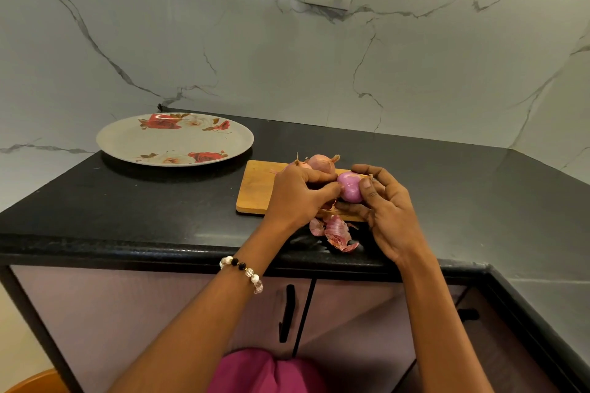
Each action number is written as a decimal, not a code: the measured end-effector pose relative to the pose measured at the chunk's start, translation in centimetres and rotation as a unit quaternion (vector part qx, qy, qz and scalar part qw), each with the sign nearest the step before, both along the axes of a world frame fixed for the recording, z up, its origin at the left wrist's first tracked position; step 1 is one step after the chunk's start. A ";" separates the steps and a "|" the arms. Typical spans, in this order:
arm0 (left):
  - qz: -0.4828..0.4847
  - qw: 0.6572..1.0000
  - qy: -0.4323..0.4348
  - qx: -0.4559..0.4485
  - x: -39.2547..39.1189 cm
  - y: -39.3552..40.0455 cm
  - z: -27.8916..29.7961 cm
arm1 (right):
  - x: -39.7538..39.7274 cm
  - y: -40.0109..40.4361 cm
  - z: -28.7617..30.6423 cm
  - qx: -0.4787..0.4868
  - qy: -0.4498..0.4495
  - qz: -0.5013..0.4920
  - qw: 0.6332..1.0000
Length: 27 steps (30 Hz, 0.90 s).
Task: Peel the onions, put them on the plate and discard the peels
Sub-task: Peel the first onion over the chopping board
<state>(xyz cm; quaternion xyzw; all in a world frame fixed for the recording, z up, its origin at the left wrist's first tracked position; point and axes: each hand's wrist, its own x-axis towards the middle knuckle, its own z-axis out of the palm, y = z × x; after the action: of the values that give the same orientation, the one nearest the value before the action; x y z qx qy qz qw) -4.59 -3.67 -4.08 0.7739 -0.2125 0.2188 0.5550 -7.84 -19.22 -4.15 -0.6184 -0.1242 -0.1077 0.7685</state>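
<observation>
Both hands hold the half-peeled onion (pixel 349 191) over the cutting board (pixel 255 188): left hand (pixel 295 198) fingers pinch its side, right hand (pixel 388 210) fingers curl around it. Two unpeeled onions (pixel 322 163) sit behind (one mostly hidden). Peels (pixel 336 233) lie on the worktop (pixel 159 210); the plate (pixel 174 139) is well apart.

The bench (pixel 159 210) is dark speckled stone, polished enough to catch soft glare. The chopping board (pixel 258 188) is pale wood, smooth and matt. The peeled onion (pixel 349 190) looks slick and glossy purple — the unpeeled onion (pixel 322 163) behind it wears dry, papery skin, as do the loose peels (pixel 336 233), thin and crinkled. The plate (pixel 134 143) has a smooth, faintly shiny finish with printed roses. The wall (pixel 287 57) is glossy veined marble — the bracelet (pixel 244 269) is shiny beads.
</observation>
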 end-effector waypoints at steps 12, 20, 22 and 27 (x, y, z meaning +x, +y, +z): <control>-0.002 0.999 0.032 0.002 0.6 0.1 -0.6 | 0.1 -0.1 -0.1 -0.017 0.008 0.007 1.000; -0.020 0.999 0.042 -0.021 0.4 0.0 -0.4 | 0.2 -0.1 -0.1 0.003 0.010 0.008 1.000; -0.019 0.999 0.042 -0.014 0.4 0.0 -0.4 | 0.2 -0.1 -0.1 -0.003 0.010 0.008 1.000; -0.009 0.999 0.051 -0.017 0.5 0.1 -0.4 | 0.2 -0.2 -0.2 -0.004 0.009 0.016 1.000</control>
<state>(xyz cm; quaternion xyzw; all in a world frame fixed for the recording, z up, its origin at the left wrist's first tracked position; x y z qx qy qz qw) -4.08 -3.57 -4.50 0.7725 -0.1874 0.1775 0.5802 -7.61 -19.38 -4.35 -0.6204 -0.1278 -0.0890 0.7687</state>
